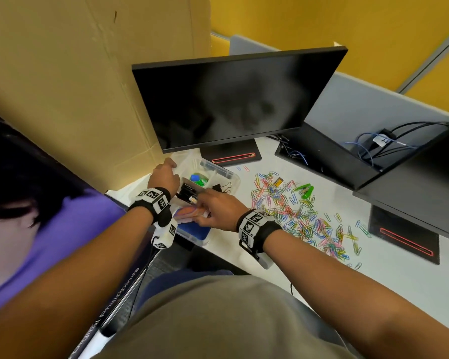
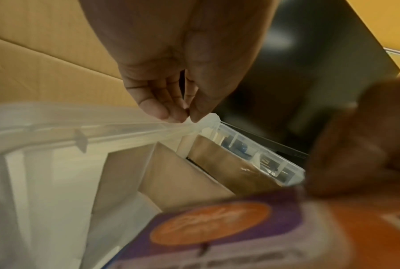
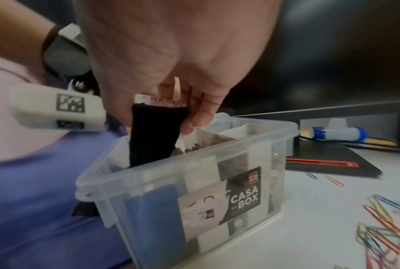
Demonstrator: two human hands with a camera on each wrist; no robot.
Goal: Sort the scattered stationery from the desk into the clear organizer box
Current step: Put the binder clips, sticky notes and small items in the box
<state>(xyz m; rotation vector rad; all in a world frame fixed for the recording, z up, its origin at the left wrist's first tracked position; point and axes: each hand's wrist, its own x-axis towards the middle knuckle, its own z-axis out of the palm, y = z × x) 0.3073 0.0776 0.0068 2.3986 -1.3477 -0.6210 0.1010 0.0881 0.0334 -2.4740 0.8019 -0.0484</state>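
Observation:
The clear organizer box (image 1: 228,174) stands on the white desk at the left, under the monitor. My left hand (image 1: 170,164) pinches its far left rim corner (image 2: 208,118). Over the box's near compartment, my right hand (image 1: 202,211) grips a board eraser (image 3: 153,138) with black felt and a purple-and-orange top (image 2: 217,227); its lower end dips below the rim (image 3: 171,171). Black markers (image 1: 187,194), green and blue pieces (image 1: 198,178) and black binder clips (image 1: 222,187) lie inside the box. Coloured paper clips (image 1: 296,213) and a green stapler (image 1: 306,190) are scattered to the right.
A dark monitor (image 1: 231,99) on a black stand (image 1: 231,156) rises right behind the box, with cardboard (image 1: 62,73) to the left. A glue stick (image 3: 337,133) lies on the stand. A second monitor stand (image 1: 405,239) sits at the right. A person in purple (image 1: 49,242) is close on my left.

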